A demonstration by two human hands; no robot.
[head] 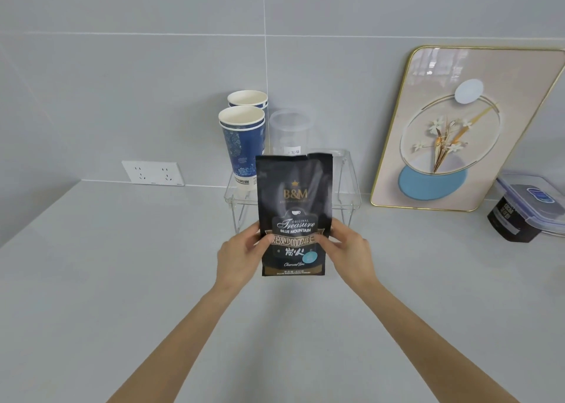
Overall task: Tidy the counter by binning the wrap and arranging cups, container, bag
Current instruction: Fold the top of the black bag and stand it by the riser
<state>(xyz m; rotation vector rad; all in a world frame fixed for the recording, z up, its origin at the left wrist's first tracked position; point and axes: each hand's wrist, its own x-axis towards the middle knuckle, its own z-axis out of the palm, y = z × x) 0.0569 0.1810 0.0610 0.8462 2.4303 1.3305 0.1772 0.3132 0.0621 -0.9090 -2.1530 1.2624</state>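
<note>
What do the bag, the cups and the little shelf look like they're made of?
Bag: glossy black foil or plastic laminate, judging by its sheen and creases. Cups: printed paper, with matte white insides. Shelf: clear acrylic, see-through with bright edges.

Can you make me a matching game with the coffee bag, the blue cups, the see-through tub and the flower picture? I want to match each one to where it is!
Things:
1. coffee bag
2. blue cups
3. clear tub
4. flower picture

Places:
A. leaning on the wall
B. held in both hands
C. on the clear rack's left side
D. on the rack, right of the cups

Pairs: 1-B, 2-C, 3-D, 4-A
</note>
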